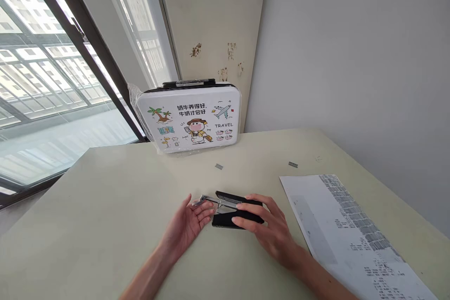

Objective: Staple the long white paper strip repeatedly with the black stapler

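A black stapler (239,221) lies on its side over the table's middle, its parts spread apart so that the metal staple channel (225,203) shows between them. My right hand (272,225) grips it from the right, fingers over the black body and the channel. My left hand (191,220) is palm up just left of the stapler, fingers outstretched and slightly curled. Its fingertips are close to the front end of the channel; whether they touch it I cannot tell.
Two short grey staple strips (219,166) lie on the pale table (116,206) beyond the stapler, one farther right. Printed paper (316,225) covers part of the right side. A white cartoon-printed case (193,119) in clear plastic stands at the back, near a window (45,65).
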`<state>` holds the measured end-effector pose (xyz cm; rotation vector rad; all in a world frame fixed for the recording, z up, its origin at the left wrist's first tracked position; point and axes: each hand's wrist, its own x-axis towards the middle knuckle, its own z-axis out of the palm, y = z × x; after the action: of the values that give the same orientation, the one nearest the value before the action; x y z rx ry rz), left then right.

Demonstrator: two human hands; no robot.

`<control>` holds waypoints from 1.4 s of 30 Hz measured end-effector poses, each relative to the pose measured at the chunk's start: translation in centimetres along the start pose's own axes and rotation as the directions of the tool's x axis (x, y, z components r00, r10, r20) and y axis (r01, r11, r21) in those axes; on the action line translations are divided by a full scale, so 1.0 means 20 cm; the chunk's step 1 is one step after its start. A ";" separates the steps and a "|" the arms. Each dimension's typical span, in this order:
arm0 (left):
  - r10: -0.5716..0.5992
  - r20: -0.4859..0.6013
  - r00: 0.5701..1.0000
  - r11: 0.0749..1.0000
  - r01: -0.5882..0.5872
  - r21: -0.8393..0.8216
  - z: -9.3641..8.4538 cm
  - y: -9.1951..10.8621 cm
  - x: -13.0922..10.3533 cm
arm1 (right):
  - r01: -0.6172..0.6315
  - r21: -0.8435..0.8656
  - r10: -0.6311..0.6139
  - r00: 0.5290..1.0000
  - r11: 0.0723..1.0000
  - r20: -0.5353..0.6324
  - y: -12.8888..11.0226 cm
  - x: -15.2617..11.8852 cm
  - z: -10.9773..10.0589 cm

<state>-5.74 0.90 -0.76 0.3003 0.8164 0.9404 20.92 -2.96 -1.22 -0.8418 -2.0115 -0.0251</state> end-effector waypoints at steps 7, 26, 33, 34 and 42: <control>0.150 0.054 0.987 0.970 -0.157 0.186 0.01 0.00 -0.03 | 0.007 -0.004 -0.007 1.000 1.000 -0.009 -0.01 0.00 -0.01; 0.223 0.351 0.909 0.411 -0.414 0.812 0.05 -0.14 -0.12 | -0.211 0.225 0.225 0.974 0.951 -0.037 0.03 -0.02 0.06; 0.299 0.178 0.937 0.829 -0.348 0.438 0.04 -0.12 -0.08 | -0.458 0.232 0.449 0.889 0.858 0.094 0.08 0.01 0.11; 0.291 0.151 0.945 0.882 -0.326 0.339 0.04 -0.12 -0.07 | -0.490 0.221 0.476 0.872 0.843 0.115 0.10 0.03 0.13; 0.129 0.131 0.983 0.990 -0.120 -0.074 -0.02 -0.07 -0.01 | -0.506 0.185 0.488 0.862 0.842 0.137 0.25 0.25 0.41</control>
<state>-5.16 -0.05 -1.71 0.3574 0.6458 1.0502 15.84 6.34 -3.55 -1.2147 -1.7723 0.5261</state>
